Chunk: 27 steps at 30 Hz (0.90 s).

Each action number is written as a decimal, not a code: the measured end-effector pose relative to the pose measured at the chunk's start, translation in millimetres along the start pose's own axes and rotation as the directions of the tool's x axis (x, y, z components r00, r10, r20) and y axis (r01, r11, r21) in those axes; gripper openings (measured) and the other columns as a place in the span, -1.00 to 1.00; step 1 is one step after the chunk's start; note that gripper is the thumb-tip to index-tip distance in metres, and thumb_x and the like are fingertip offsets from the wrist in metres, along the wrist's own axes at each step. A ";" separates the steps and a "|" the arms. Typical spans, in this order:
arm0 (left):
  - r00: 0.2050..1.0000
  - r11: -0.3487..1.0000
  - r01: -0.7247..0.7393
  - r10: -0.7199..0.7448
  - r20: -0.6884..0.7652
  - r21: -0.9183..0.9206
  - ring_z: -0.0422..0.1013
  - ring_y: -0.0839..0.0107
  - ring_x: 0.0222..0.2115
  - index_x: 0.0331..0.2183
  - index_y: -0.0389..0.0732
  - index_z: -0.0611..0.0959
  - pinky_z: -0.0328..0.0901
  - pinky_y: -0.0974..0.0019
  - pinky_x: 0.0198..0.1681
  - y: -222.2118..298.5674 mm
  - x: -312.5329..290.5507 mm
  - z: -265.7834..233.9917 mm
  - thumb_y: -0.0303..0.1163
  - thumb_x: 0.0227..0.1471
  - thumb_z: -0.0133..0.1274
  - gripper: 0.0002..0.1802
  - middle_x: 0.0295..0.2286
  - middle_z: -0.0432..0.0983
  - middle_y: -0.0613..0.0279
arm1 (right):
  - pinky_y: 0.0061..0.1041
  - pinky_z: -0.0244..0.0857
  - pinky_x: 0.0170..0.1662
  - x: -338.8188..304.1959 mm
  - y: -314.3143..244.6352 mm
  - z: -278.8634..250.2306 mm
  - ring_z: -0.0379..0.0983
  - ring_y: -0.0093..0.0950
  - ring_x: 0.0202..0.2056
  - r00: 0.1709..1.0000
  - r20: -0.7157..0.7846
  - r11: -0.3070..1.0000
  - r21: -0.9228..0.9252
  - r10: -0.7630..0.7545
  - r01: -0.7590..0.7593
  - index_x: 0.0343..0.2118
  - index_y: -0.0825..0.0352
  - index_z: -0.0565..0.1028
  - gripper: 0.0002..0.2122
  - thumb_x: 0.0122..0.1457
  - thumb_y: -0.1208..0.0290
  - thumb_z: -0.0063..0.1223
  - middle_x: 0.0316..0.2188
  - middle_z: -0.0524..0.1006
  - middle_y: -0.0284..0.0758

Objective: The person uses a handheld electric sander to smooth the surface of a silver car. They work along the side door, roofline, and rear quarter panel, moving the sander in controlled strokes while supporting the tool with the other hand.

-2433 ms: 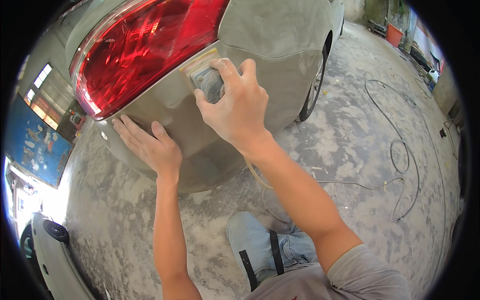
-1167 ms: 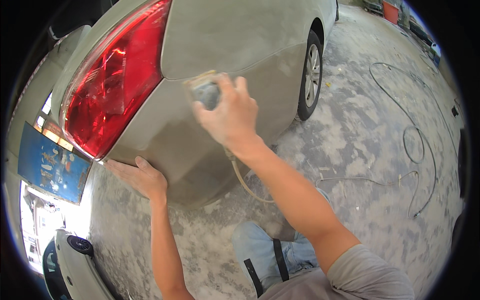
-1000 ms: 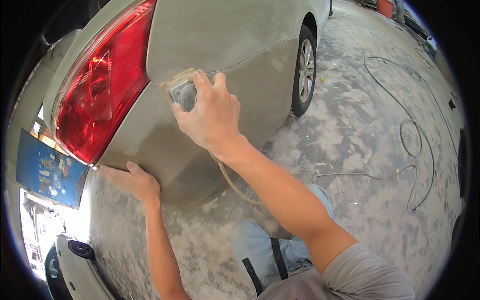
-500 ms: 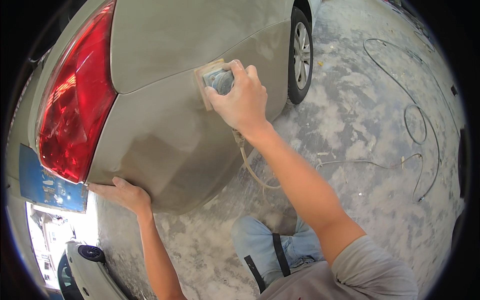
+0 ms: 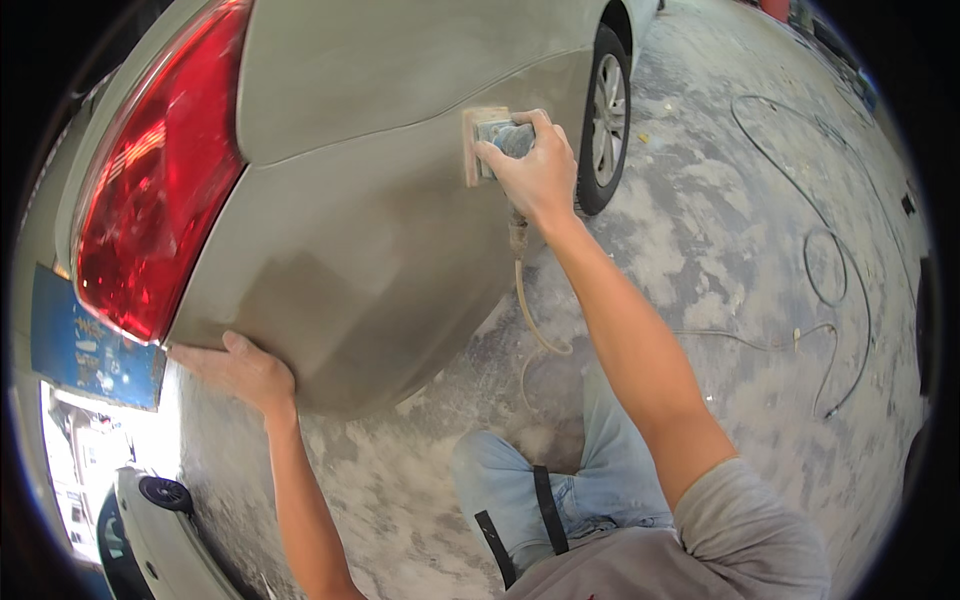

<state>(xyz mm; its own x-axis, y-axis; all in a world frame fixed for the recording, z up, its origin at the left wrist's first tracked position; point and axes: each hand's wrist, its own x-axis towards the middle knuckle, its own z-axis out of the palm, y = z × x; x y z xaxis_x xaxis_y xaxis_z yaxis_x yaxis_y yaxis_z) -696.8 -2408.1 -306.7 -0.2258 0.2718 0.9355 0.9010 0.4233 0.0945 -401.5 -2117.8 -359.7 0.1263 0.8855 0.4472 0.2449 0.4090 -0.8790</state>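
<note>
A block-shaped sander (image 5: 514, 140) is gripped in the right hand (image 5: 543, 172), its rounded grey body clasped between thumb and curled fingers, on the rear side of a greenish-grey car, just below the seam where the bumper (image 5: 345, 270) is met by the upper body panel (image 5: 390, 70). The tool's broad, pale tan pad (image 5: 470, 152) is turned to the bodywork and appears to be set flat against it; the body is dulled by whitish dust. From its lower end a tan hose (image 5: 521, 300) is hung toward the floor (image 5: 680, 270). Well apart, the left hand (image 5: 250, 374) is laid open on the bumper's lower left corner, fingers outstretched and close together, thumb raised away from them, just beneath the tip of the red tail light (image 5: 160, 180). The bumper is seen in a matte finish, marked by a darker brownish patch between the two hands. The sander is placed nearer the rear wheel (image 5: 606, 120) than the tail light. Blue jeans (image 5: 510, 480) crossed by black straps (image 5: 549, 510) are seen below.
</note>
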 end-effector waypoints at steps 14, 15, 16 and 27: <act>0.997 0.997 0.069 -0.068 0.023 -0.033 -0.28 -0.37 0.51 0.43 -0.66 -0.08 -0.30 -0.22 0.56 3.5 -4.6 -4.6 0.23 0.41 -0.15 0.14 0.45 -0.23 -0.59 | -0.21 0.48 -0.40 -146.6 -129.5 38.2 0.55 -0.21 -0.43 0.815 0.030 0.816 0.028 -0.579 0.578 0.05 0.19 0.57 -0.44 -0.05 0.24 0.54 -0.21 0.43 -0.20; 0.998 0.998 0.054 -0.053 0.022 -0.035 -0.28 -0.37 0.51 0.43 -0.66 -0.08 -0.29 -0.22 0.55 3.0 -5.7 -5.0 0.23 0.41 -0.15 0.14 0.45 -0.23 -0.58 | -0.22 0.48 -0.40 -158.4 -127.0 36.4 0.55 -0.21 -0.43 0.828 0.099 0.832 -0.003 -0.551 0.554 0.06 0.19 0.57 -0.43 -0.06 0.25 0.54 -0.21 0.43 -0.20; 0.999 0.999 0.038 -0.037 0.016 -0.035 -0.28 -0.37 0.51 0.43 -0.65 -0.08 -0.29 -0.22 0.55 2.0 -5.3 -5.0 0.24 0.42 -0.15 0.15 0.45 -0.23 -0.58 | -0.22 0.48 -0.40 -169.3 -124.1 34.8 0.54 -0.20 -0.43 0.823 0.137 0.829 -0.018 -0.551 0.558 0.06 0.18 0.57 -0.43 -0.06 0.26 0.55 -0.21 0.42 -0.20; 0.966 0.992 -0.130 0.125 0.226 0.006 -0.10 -0.30 0.49 0.42 -0.59 0.14 -0.14 -0.23 0.53 -9.0 -78.1 -29.9 0.02 0.30 0.11 0.03 0.45 -0.04 -0.43 | -0.15 0.49 -0.37 -159.6 -156.4 57.4 0.57 -0.09 -0.40 0.767 0.033 0.762 -0.088 -0.641 0.641 0.06 0.19 0.54 -0.43 -0.05 0.27 0.54 -0.19 0.44 -0.15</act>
<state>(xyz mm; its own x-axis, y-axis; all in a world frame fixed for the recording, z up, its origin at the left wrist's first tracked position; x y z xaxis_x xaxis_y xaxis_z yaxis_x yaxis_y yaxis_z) -676.2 -2459.0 -370.5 -0.1892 0.5110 0.8385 0.9204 0.3899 -0.0299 -515.1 -2310.4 -303.1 -0.0920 0.4239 0.9010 0.3522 0.8602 -0.3688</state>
